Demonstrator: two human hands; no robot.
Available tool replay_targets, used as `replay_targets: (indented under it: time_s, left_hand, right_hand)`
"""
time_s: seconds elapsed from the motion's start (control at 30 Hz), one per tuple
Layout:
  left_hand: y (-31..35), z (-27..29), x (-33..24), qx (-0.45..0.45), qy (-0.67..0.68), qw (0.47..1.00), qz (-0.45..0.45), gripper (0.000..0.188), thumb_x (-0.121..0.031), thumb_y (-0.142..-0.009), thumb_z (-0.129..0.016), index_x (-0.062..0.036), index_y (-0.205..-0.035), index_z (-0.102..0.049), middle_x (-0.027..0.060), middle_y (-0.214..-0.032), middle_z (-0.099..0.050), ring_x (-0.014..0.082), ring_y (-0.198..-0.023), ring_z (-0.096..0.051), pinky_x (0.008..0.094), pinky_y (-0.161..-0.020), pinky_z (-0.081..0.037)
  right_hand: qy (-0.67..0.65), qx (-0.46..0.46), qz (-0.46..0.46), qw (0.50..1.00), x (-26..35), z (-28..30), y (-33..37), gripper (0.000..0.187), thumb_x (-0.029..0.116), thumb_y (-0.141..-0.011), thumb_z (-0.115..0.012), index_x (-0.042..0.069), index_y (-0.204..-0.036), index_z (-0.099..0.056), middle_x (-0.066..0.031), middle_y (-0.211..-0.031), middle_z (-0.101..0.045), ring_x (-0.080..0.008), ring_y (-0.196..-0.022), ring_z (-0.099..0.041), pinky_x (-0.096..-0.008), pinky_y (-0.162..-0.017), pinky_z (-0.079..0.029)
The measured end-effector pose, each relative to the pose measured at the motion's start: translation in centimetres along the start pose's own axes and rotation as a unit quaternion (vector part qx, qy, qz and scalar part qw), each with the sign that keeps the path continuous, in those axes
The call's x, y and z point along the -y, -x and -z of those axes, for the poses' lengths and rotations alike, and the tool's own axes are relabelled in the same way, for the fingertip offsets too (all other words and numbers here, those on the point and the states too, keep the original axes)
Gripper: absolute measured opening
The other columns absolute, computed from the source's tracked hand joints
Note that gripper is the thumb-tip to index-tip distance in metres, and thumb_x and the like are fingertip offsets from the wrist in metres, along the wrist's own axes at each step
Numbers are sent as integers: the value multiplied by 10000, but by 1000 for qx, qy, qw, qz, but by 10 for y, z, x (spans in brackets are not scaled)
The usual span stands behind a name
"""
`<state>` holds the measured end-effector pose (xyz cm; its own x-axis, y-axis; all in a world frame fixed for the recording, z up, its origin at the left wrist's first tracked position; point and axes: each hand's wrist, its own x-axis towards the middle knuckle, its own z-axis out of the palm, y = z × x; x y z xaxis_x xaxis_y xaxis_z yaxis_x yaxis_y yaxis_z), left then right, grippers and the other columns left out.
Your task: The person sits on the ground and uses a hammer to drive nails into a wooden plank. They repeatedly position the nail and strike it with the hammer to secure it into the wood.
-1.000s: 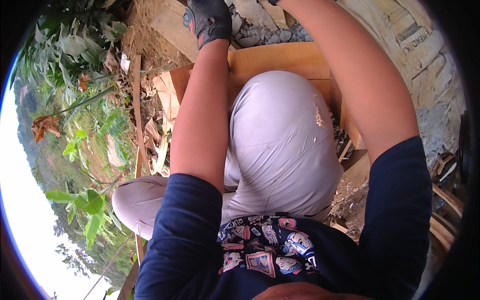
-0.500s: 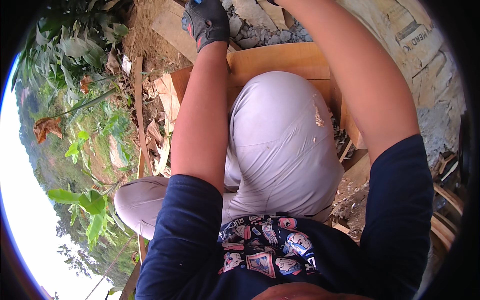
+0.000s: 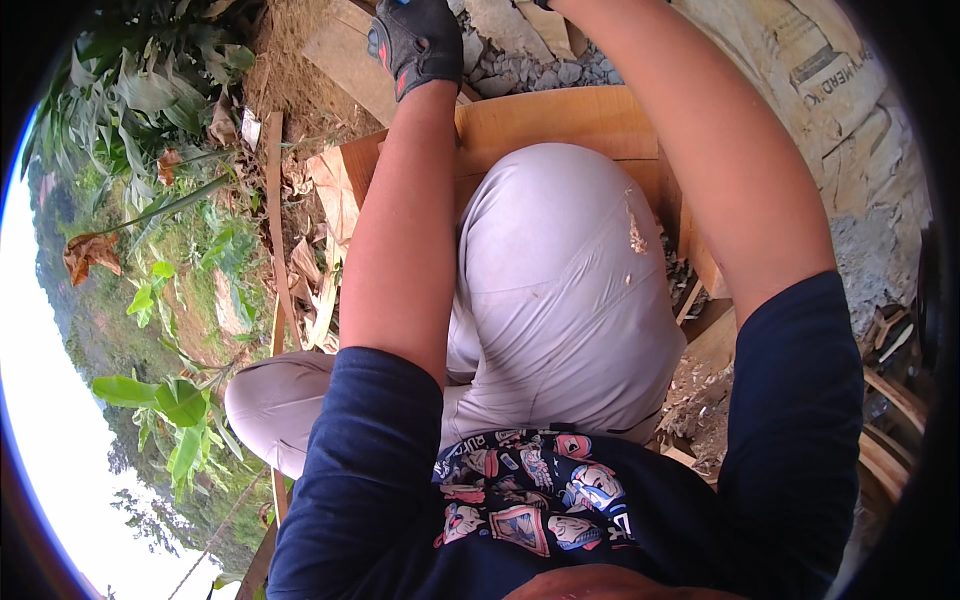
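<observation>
My left hand, in a dark grey glove with red marks, is at the top edge with its fingers curled closed. A small bit of blue shows at its top; what the hand holds is cut off by the frame. My right forearm reaches up to the top edge, where only a sliver of dark cuff shows; the right hand is outside the picture. Below the hands lies a thick wooden plank, with my bent knee in grey trousers against it.
Grey gravel and a flat board lie beyond the plank. A crumpled, dusty sack spreads at the right. Wood scraps lie at the lower right. Green plants and a thin upright strip of wood stand at the left.
My left hand has shifted very slightly right and down at the top edge, still closed. My right arm has moved slightly left. The rest looks the same.
</observation>
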<state>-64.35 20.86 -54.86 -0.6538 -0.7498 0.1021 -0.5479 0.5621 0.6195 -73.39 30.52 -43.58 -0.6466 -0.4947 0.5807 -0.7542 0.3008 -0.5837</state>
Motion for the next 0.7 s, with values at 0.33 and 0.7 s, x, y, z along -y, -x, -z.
replay_targets:
  time_s: [0.33,0.7]
  left_hand:
    - [1,2,0,11,16,999,38,586,-573,-970,-520,-62,-1157,-737,291,-1121,-713,449,-1081,-682,530,-924,-503]
    - [-3,-3,4,-9,26,996,83,545,-534,-992,-479,-79,-1148,-736,294,-1092,-714,475,-1068,-673,548,-919,-503]
  right_hand:
    - [-29,84,-75,993,7,6,3,415,401,-929,-540,32,-884,-725,-238,-882,-725,-377,-917,-714,-470,-823,-551]
    - [-2,122,-36,992,6,8,4,412,388,-940,-533,24,-868,-713,-248,-881,-721,-406,-902,-706,-496,-786,-552]
